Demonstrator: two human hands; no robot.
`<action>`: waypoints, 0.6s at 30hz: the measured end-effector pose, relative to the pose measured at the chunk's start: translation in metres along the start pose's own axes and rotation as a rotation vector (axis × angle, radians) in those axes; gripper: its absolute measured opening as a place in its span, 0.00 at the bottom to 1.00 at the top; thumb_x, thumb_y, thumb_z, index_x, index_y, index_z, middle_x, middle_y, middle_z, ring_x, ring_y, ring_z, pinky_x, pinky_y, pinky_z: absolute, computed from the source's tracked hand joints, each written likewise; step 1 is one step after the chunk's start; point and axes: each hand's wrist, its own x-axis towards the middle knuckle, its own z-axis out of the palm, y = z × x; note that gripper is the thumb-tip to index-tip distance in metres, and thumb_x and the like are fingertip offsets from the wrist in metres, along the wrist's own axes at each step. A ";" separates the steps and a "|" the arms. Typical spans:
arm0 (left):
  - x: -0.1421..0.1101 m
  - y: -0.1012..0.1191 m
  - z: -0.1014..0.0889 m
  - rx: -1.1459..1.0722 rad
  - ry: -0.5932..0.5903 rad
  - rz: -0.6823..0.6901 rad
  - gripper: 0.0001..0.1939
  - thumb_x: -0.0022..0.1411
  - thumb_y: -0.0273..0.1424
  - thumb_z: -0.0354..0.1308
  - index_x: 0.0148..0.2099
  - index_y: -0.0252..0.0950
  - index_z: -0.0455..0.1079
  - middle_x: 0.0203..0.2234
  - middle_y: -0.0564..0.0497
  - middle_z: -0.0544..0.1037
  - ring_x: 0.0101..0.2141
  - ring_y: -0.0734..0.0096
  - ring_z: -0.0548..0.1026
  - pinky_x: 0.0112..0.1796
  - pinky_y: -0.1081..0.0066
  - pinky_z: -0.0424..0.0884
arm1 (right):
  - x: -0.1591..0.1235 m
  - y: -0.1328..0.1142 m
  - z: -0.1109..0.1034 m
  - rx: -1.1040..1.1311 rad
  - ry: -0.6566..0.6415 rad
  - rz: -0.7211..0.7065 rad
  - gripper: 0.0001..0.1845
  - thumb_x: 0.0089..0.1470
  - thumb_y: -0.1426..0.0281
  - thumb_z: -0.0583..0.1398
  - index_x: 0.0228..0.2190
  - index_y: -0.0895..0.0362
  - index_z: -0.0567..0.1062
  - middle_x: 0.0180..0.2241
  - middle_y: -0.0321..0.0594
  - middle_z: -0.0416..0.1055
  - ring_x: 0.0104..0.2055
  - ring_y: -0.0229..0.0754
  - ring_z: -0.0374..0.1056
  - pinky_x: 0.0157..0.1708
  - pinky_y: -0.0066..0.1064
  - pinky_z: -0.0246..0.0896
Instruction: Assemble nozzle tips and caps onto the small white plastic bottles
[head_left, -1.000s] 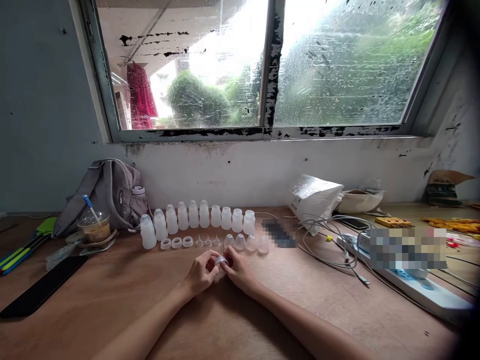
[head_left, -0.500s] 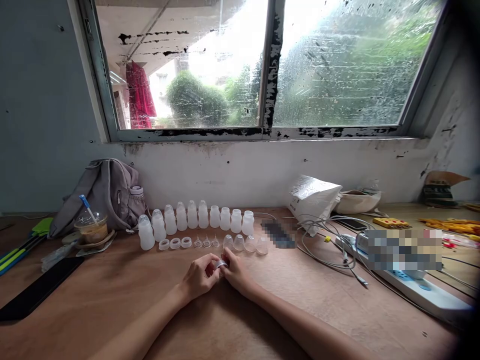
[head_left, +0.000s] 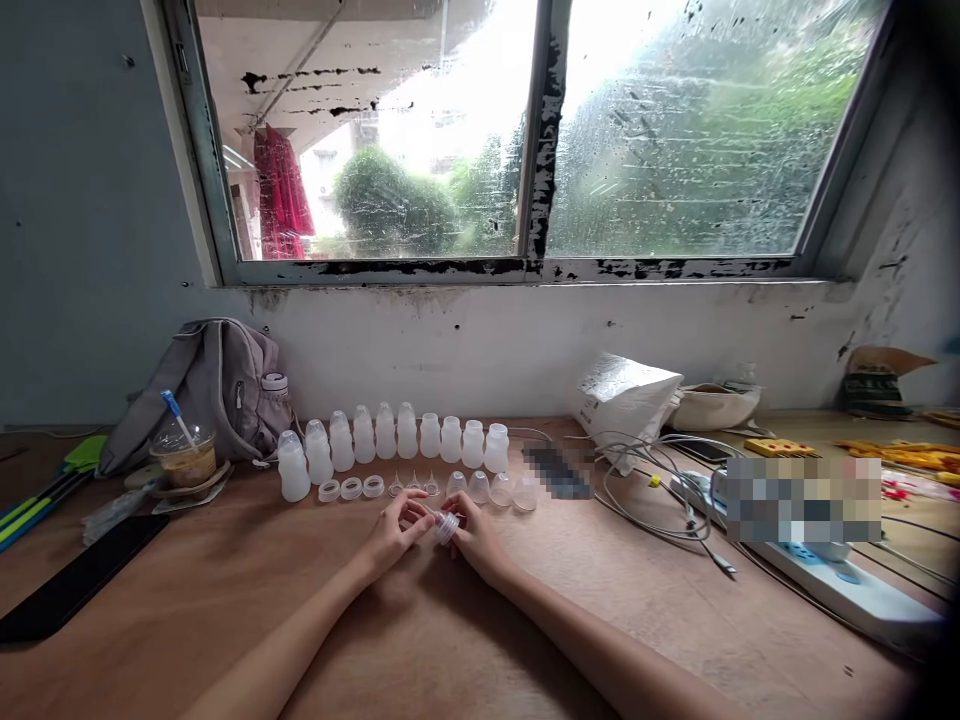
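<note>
My left hand (head_left: pixel 394 532) and my right hand (head_left: pixel 474 535) meet over the wooden table (head_left: pixel 465 640), both pinching a small white threaded ring (head_left: pixel 445 526) tilted between their fingertips. Behind them lies a row of loose parts: white rings (head_left: pixel 351 488), clear teats (head_left: pixel 413 484) and clear dome caps (head_left: pixel 491 487). Further back stands a curved row of several small white bottles (head_left: pixel 409 437), some capped with clear domes.
A grey bag (head_left: pixel 214 385) and an iced drink cup (head_left: pixel 183 452) sit at the left, with a black phone (head_left: pixel 71 585) nearer. A white packet (head_left: pixel 626 398), tangled cables (head_left: pixel 660 470) and a power strip (head_left: pixel 847 585) fill the right side.
The ring between my fingers has tipped from flat to tilted. Both hands have shifted slightly away from me, and my left fingers have spread a little.
</note>
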 end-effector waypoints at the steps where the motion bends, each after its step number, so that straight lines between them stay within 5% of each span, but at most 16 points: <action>1: 0.000 -0.001 0.000 -0.012 -0.043 -0.007 0.19 0.52 0.40 0.54 0.44 0.35 0.63 0.30 0.49 0.72 0.30 0.69 0.71 0.27 0.74 0.67 | -0.001 -0.001 0.000 -0.005 -0.010 0.000 0.05 0.45 0.70 0.54 0.28 0.54 0.60 0.21 0.31 0.61 0.17 0.31 0.57 0.11 0.21 0.51; 4: -0.002 -0.001 0.003 -0.006 -0.093 -0.013 0.16 0.51 0.40 0.55 0.40 0.34 0.66 0.28 0.49 0.73 0.26 0.72 0.70 0.26 0.75 0.66 | -0.001 -0.003 0.000 -0.027 -0.028 -0.002 0.06 0.44 0.70 0.55 0.28 0.55 0.61 0.22 0.31 0.62 0.17 0.30 0.57 0.11 0.19 0.51; 12: 0.003 0.000 0.000 -0.146 0.070 -0.086 0.15 0.49 0.41 0.56 0.34 0.34 0.66 0.22 0.52 0.70 0.24 0.73 0.68 0.21 0.77 0.64 | -0.002 0.002 0.002 -0.110 -0.026 -0.013 0.07 0.49 0.68 0.53 0.32 0.56 0.62 0.24 0.32 0.63 0.16 0.30 0.58 0.11 0.20 0.52; 18: 0.008 -0.005 -0.011 -0.375 0.332 -0.217 0.16 0.49 0.42 0.55 0.33 0.34 0.64 0.22 0.54 0.66 0.22 0.76 0.67 0.20 0.79 0.64 | 0.024 -0.009 -0.007 -0.551 0.104 -0.352 0.08 0.54 0.70 0.48 0.35 0.57 0.64 0.31 0.40 0.65 0.26 0.35 0.62 0.27 0.27 0.60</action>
